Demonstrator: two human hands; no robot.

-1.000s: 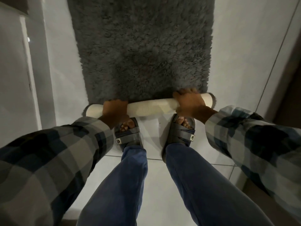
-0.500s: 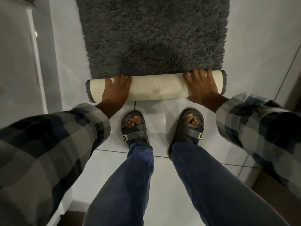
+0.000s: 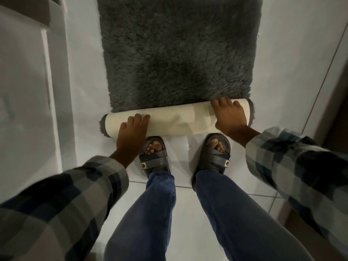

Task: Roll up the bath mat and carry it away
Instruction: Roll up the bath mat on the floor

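A shaggy dark grey bath mat (image 3: pixel 177 59) lies flat on the white tiled floor and stretches away from me. Its near end is rolled into a thick tube (image 3: pixel 178 121) that shows the cream underside. My left hand (image 3: pixel 131 136) rests palm down on the left part of the roll, fingers laid over its top. My right hand (image 3: pixel 230 115) presses on the right end, fingers curled over the far side where the roll meets the pile. The roll sits slightly slanted, its right end farther from me.
My two feet in dark sandals (image 3: pixel 155 157) (image 3: pixel 214 153) stand right behind the roll. A white door or cabinet front (image 3: pixel 24 91) runs along the left. A wall edge (image 3: pixel 337 91) closes in at the right. White floor tiles (image 3: pixel 188 204) lie beneath me.
The roll has grown thicker and moved away from my feet. Both hands shifted from gripping the thin roll to lying flatter on top of it.
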